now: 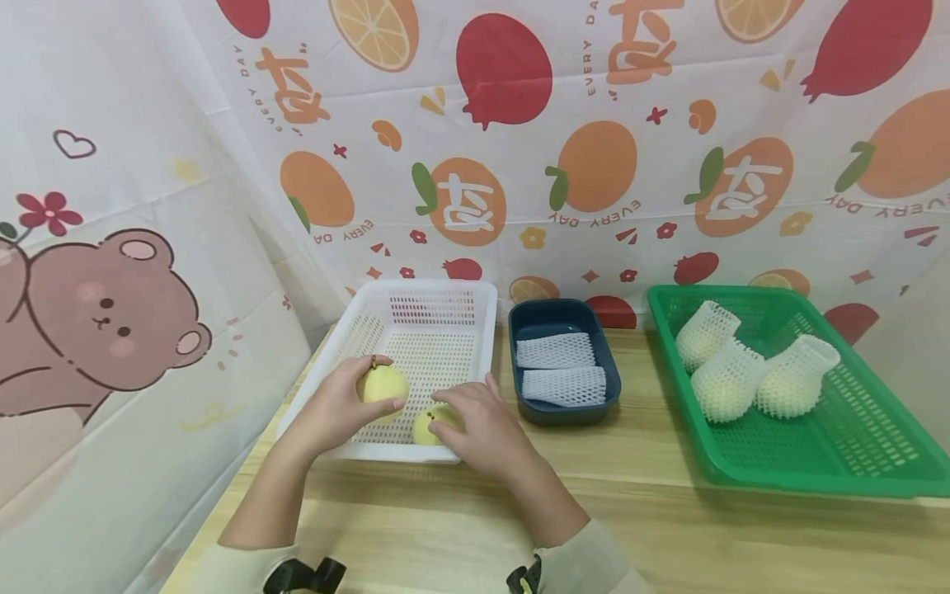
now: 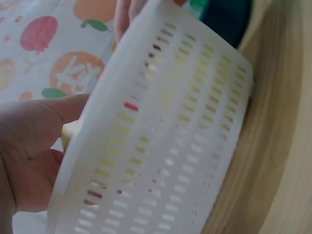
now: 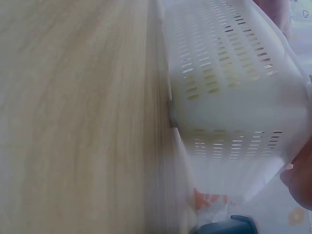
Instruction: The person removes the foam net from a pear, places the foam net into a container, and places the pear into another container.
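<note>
Inside the white basket [image 1: 486, 330], my left hand [image 1: 341, 404] grips a yellow pear [image 1: 385, 386], thumb on the near side and fingers round the far side. Its short stem points up. Close to the basket's near right corner, my right hand [image 1: 482, 425] has thumb and fingers round a second yellow pear [image 1: 426, 429], partly covered by the hand. The basket's slotted wall [image 2: 161, 122] hides most of the left hand's pear in the left wrist view. In the right wrist view, only part of the right hand [image 3: 301, 183] shows past the basket.
A dark blue tub [image 1: 564, 417] right of the white basket holds two white foam net sleeves [image 1: 564, 386]. Further right, a green basket [image 1: 816, 470] contains three fruits in foam nets [image 1: 727, 384]. All stand on a wooden table [image 1: 416, 520] before a printed cloth [image 1: 519, 165].
</note>
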`<state>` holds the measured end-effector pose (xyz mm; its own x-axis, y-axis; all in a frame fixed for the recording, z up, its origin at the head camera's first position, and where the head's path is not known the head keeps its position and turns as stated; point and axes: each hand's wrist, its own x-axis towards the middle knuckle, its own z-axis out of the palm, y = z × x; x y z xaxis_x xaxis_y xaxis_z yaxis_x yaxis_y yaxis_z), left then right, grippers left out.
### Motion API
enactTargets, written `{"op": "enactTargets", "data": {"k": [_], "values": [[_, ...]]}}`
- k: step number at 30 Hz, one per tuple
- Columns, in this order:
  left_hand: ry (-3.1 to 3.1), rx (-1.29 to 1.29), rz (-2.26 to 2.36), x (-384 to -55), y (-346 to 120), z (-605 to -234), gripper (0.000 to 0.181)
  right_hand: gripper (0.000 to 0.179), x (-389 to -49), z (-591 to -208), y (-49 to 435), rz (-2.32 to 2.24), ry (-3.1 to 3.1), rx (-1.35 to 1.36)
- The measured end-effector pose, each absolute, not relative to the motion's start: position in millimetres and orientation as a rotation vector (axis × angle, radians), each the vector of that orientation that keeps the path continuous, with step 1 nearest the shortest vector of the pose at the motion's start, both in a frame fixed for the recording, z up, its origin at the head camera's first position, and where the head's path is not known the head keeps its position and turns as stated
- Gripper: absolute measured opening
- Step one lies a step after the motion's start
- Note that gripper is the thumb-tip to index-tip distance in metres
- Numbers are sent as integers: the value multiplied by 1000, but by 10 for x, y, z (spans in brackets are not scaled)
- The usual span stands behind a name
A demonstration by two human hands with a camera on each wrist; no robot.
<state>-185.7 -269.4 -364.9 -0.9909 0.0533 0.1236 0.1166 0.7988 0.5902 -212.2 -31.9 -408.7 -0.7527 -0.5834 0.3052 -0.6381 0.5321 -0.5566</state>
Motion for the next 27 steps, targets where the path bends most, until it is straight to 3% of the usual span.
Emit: {"op": "enactTargets", "data": {"k": [27], "values": [[-3138, -515, -961, -1980, -2810, -3785, 44, 28, -2091, -4092, -300, 969, -2652, 1096]]}}
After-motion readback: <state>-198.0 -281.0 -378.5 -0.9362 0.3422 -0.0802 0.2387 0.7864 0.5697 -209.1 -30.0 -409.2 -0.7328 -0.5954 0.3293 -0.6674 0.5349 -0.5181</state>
